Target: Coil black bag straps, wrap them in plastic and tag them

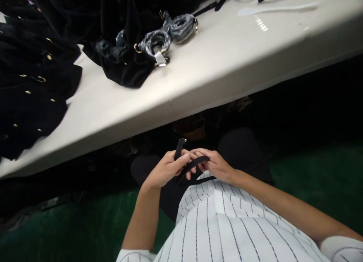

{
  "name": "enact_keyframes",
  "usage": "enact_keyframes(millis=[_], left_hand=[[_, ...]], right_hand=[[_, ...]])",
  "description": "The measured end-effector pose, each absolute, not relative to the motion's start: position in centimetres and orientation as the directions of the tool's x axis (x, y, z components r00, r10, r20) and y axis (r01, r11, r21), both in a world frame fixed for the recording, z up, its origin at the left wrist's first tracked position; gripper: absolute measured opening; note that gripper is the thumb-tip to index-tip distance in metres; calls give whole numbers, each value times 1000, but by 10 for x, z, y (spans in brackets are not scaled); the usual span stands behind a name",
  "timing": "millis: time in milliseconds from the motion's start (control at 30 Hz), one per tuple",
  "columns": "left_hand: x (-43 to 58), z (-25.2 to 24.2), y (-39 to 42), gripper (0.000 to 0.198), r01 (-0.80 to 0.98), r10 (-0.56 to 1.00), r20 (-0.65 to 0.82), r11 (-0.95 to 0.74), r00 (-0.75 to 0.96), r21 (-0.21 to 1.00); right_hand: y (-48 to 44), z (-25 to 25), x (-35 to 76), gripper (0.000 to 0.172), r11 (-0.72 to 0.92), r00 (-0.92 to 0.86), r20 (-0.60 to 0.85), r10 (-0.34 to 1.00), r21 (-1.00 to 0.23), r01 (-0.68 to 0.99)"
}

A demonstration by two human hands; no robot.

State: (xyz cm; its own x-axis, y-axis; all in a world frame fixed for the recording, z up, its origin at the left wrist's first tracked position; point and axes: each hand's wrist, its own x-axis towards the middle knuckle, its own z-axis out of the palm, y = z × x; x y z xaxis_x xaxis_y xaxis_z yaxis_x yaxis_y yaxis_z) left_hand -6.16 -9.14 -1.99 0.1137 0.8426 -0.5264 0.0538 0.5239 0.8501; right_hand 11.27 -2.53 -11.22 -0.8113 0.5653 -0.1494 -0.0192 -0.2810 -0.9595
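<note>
Above my lap, a narrow black strap [193, 164] runs in a loop between both hands. My left hand [167, 168] is closed on it, thumb pressing on top, and one end with a small gold-coloured metal piece sticks up past the fingers. My right hand [217, 165] pinches the strap on the other side of the loop. The fingertips of the two hands meet, so part of the strap is hidden behind them. A lower stretch of it hangs near the striped shirt [215, 216].
A white table [215, 71] crosses ahead of me. Black fabric pieces with gold eyelets [34, 76] lie on its left. Plastic-wrapped coiled straps [181, 27] and a black pouch-like bundle [127, 65] sit near the middle. A white flat strip [278, 8] lies farther right.
</note>
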Motion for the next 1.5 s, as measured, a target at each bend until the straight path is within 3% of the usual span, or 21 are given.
enact_keyframes(millis=[100, 200, 300, 433, 667, 800, 900, 967, 1067, 1167, 1233, 1367, 1433, 1500], left_hand=[[-59, -30, -91, 45, -31, 867, -498, 498, 17, 867], [-55, -41, -92, 47, -84, 888, -453, 447, -76, 891], [-49, -51, -93, 40, 38, 915, -344, 359, -213, 932], [-43, -57, -97, 31, 253, 930, -182, 269, -318, 929], [-49, -54, -101, 27, 262, 945, 39, 51, -326, 964], [-56, -47, -99, 27, 276, 947, 125, -41, -296, 960], [-58, -42, -97, 27, 202, 946, 112, -50, -306, 978], [-57, -40, -97, 26, 113, 946, 78, -45, -314, 993], [-54, -39, -96, 21, -67, 942, 11, -35, -337, 997], [-49, -37, -94, 15, -238, 930, -68, -21, -360, 971], [-47, -36, -92, 13, -325, 929, -109, -13, -354, 946], [-49, -35, -92, 15, -324, 935, -119, 4, -335, 946], [-54, -36, -95, 18, -165, 934, -107, 52, -342, 985], [-60, -38, -100, 22, 156, 935, -49, 110, -351, 982]], right_hand=[[-28, -123, 130, 38, -556, -776, -314, 548, -829, -57], [-29, -130, 145, 47, -699, -766, -405, 499, -711, -79], [-28, -129, 152, 55, -756, -818, -337, 467, -632, -171], [-20, -118, 148, 45, -876, -847, -327, 420, -390, -283], [-7, -120, 140, 23, -888, -809, -444, 385, 59, -456], [-11, -127, 135, 20, -874, -811, -472, 346, 153, -462], [-16, -128, 131, 21, -899, -822, -470, 322, 120, -421], [-18, -125, 129, 22, -921, -814, -478, 330, 25, -389], [-18, -116, 123, 29, -899, -769, -470, 433, -282, -334], [-16, -107, 112, 36, -737, -759, -380, 530, -649, -190], [-16, -104, 104, 42, -627, -797, -332, 504, -775, -74], [-18, -105, 92, 45, -647, -817, -375, 437, -763, 4], [-16, -105, 92, 39, -716, -791, -423, 442, -698, -28], [-11, -103, 95, 32, -770, -776, -456, 437, -635, -60]])
